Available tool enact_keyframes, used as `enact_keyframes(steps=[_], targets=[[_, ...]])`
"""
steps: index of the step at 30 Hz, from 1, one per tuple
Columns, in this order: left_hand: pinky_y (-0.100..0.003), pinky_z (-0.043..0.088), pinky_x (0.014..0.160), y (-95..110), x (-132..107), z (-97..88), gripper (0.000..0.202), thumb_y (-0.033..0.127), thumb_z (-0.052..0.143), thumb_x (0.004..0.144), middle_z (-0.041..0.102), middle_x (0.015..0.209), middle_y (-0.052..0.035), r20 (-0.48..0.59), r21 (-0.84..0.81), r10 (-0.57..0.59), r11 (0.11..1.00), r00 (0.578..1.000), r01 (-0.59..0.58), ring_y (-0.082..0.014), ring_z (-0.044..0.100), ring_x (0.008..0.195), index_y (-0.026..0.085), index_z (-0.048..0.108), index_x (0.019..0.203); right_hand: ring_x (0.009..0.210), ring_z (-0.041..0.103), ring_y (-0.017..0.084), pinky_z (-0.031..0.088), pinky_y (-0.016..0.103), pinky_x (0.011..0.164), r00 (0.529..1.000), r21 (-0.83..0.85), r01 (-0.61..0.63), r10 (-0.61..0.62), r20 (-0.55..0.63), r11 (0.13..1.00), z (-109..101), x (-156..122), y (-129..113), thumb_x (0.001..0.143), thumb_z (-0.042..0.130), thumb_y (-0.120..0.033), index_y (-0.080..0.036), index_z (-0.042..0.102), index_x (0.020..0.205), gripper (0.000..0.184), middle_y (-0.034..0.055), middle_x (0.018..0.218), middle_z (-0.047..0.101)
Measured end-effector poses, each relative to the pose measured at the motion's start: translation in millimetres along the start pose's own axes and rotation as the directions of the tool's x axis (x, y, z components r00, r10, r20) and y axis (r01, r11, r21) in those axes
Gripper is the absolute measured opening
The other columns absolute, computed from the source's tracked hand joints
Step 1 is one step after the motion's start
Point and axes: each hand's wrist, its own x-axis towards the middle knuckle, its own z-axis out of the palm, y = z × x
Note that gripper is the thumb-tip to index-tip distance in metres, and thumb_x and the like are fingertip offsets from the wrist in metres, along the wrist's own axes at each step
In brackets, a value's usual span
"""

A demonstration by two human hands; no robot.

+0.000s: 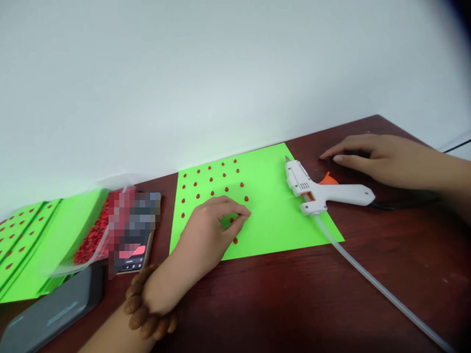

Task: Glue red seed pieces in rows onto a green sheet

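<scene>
My left hand rests on a bright green paper sheet, its fingers curled down among rows of small red dots. The fingertips hide whatever lies beneath them. A wooden bead bracelet circles that wrist. My right hand lies on the dark wood table past the sheet's far right corner, holding nothing. It is nearest a white hot glue gun with an orange trigger, which lies on the sheet's right side. A long translucent glue stick runs from the gun toward the lower right.
At the left, a clear plastic bag of red beads lies against a stack of green dotted sheets. A pixelated phone and a dark grey power bank sit nearby. A white wall rises behind the table.
</scene>
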Motion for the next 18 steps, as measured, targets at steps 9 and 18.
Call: enact_keyframes(steps=[9, 18], targets=[[-0.041, 0.059, 0.091, -3.6, -0.3, 6.8, 0.017, 0.020, 0.066, 0.100, 0.065, 0.105, -0.0059, 0.047, 0.063, 0.021, 0.998, 0.999, -0.024, -0.0215, 0.067, 0.099, 0.024, 0.083, 0.101, 0.131, 0.063, 0.043, 0.046, 0.067, 0.115, 0.998, 0.018, 0.061, -0.061, -0.004, 0.998, 1.9, 1.7, 5.3, 0.099, 0.052, -0.062, -0.041, 0.078, 0.117, 0.038, 0.0017, 0.134, 0.076], [-0.039, 0.058, 0.085, -8.4, 1.4, 11.7, 0.015, 0.022, 0.068, 0.099, 0.068, 0.102, -0.0045, -0.026, 0.123, 0.027, 0.992, 0.999, -0.023, -0.0197, 0.067, 0.089, 0.025, 0.083, 0.101, 0.131, 0.063, 0.039, 0.046, 0.064, 0.115, 0.996, 0.015, 0.091, -0.091, 0.005, 0.996, 2.8, 3.9, 6.0, 0.099, 0.054, -0.059, -0.036, 0.079, 0.119, 0.039, 0.0027, 0.132, 0.077]])
